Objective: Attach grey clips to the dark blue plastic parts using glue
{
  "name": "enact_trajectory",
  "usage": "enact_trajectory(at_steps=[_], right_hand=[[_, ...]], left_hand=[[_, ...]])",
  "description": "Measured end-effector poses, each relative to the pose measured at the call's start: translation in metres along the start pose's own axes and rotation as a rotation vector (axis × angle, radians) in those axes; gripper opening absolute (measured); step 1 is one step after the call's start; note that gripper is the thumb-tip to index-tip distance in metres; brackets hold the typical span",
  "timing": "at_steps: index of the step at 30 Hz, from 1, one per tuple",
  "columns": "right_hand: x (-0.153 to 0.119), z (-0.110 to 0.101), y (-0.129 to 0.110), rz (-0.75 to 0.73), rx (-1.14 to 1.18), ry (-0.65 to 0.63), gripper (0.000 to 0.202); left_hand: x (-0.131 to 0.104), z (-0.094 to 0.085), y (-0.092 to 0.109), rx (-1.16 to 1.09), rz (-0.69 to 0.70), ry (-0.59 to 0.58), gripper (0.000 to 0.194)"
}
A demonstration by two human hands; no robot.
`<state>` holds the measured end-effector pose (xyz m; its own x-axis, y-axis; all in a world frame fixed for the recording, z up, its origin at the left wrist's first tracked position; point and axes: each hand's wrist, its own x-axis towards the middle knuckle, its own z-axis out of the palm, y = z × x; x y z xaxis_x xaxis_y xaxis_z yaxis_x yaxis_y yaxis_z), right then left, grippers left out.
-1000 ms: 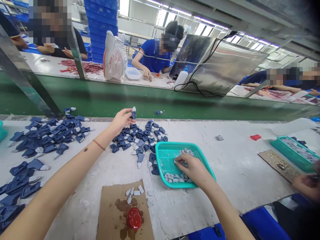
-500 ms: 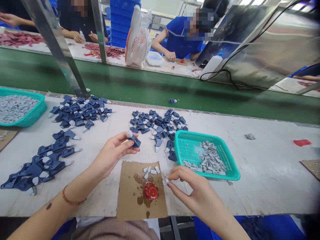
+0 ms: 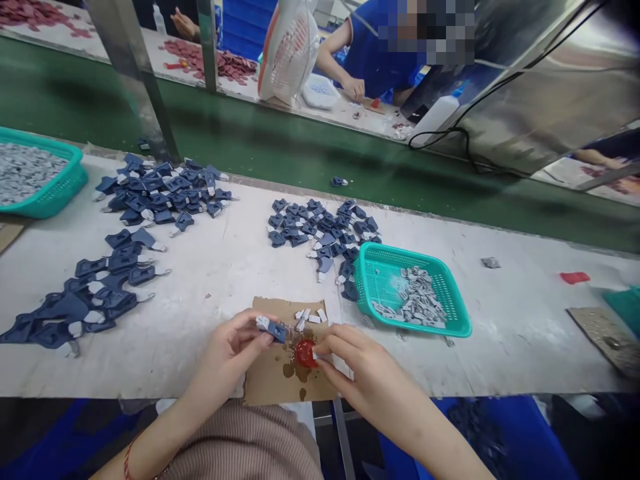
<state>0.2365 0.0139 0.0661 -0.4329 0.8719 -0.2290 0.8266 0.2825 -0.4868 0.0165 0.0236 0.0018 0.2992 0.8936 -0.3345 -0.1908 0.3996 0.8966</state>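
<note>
My left hand (image 3: 240, 347) is closed on a small dark blue plastic part (image 3: 277, 331) with a light grey tip, held over the left side of a cardboard piece (image 3: 265, 387). Between thumb and forefinger, my right hand (image 3: 355, 360) pinches a small light grey piece (image 3: 315, 355) at the right edge of a red cap (image 3: 304, 352). Whether the piece touches the cap I cannot tell. Wet brown stains surround the cap on the cardboard. Several loose light grey pieces (image 3: 314, 319) lie just behind it.
A green basket (image 3: 465, 323) of grey pieces stands right of the cardboard. Piles of blue parts lie behind (image 3: 320, 227) and at the left (image 3: 115, 293). Another green basket (image 3: 75, 180) is far left. Across the green strip (image 3: 250, 147), a person in blue (image 3: 370, 40) works.
My right hand has moved left with the grey piece to the red cap. My left hand has come down and nearer with the blue part. The camera view has tilted downward.
</note>
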Motion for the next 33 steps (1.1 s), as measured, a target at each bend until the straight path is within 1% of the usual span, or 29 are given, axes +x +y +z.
enact_trajectory(at_steps=[4,11,16,18,21,22,24,26,28,33], right_hand=[[0.002,0.0,-0.003,0.013,-0.043,-0.006,0.015],[0.002,-0.002,-0.006,-0.008,-0.098,0.007,0.016],[0.005,-0.004,-0.008,-0.01,-0.065,0.016,0.018],[0.004,-0.008,-0.008,0.011,-0.017,0.013,0.017],[0.002,-0.014,-0.007,0.076,0.147,0.002,0.014],[0.001,-0.017,-0.006,0.098,0.211,0.014,0.012],[-0.001,-0.021,-0.006,0.129,0.312,0.081,0.009],[-0.001,-0.023,-0.009,0.129,0.375,0.162,0.007],[0.0,-0.025,-0.013,0.118,0.421,0.197,0.007],[0.004,-0.026,-0.023,0.103,0.462,0.17,0.008]], left_hand=[[0.0,0.0,-0.004,0.016,0.022,-0.025,0.016],[-0.001,0.009,-0.004,0.028,0.068,-0.049,0.016],[0.0,0.013,-0.005,0.02,0.052,-0.067,0.015],[0.0,0.015,-0.005,0.014,0.044,-0.073,0.015],[-0.001,0.018,-0.004,-0.023,0.006,-0.074,0.014],[-0.002,0.019,-0.003,-0.038,-0.007,-0.076,0.014],[-0.002,0.023,-0.003,-0.065,-0.016,-0.083,0.012],[-0.002,0.026,-0.003,-0.096,0.0,-0.089,0.011],[-0.002,0.03,-0.002,-0.141,0.026,-0.092,0.01],[-0.003,0.036,-0.001,-0.182,0.073,-0.093,0.013]])
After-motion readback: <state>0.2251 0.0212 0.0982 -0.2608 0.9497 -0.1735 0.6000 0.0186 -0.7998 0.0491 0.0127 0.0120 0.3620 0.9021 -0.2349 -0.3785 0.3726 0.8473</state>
